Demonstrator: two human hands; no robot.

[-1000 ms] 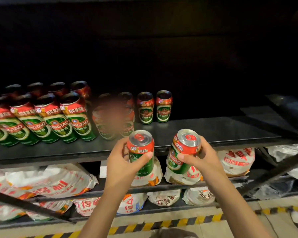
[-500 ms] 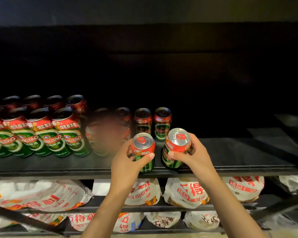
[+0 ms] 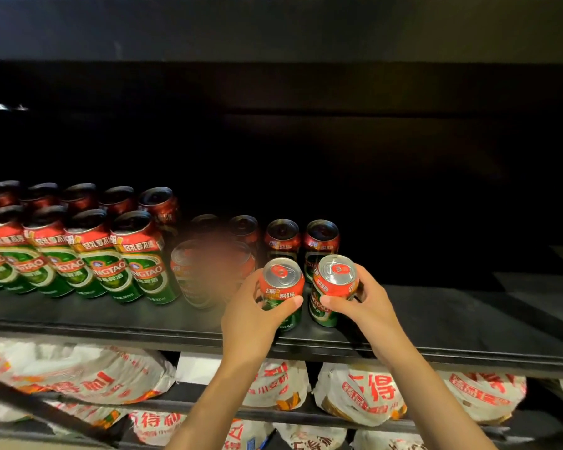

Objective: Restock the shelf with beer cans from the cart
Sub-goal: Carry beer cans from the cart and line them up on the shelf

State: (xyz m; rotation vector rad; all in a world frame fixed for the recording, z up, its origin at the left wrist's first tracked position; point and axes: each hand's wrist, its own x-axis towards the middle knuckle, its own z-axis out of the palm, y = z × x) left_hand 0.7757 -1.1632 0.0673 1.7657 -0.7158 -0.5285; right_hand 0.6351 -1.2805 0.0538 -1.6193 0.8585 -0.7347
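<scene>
Near the front edge of the dark shelf (image 3: pixel 436 323), about midway along it, both hands are setting down cans. The left hand (image 3: pixel 251 316) wraps its fingers and thumb round one beer can (image 3: pixel 281 292), and the right hand (image 3: pixel 368 303) grips a second can (image 3: pixel 333 289) just beside it. Both cans stand roughly upright, the right one tilted a little, with their bases at or just above the shelf; whether they rest fully on it I cannot tell.

By my judgement the restocking is partly done. Toward the left end of the shelf, taller cans (image 3: pixel 78 254) stand packed in rows from front to back. Behind the held pair, a short row of smaller cans (image 3: pixel 301 245) reaches back toward the rear wall, and a blurred patch hides some cans between these and the tall ones. From the held cans to the right end, the shelf shows bare, so much filling seems left. The cart is out of view, and how many cans remain on it cannot be told.

Room to move lies rightward and deep into the dark rear. Leftward the neighbours are close. The upper shelf board (image 3: pixel 273 27) sits well above the can tops. Below the front lip, bagged goods (image 3: pixel 364 397) fill the lower shelves.
</scene>
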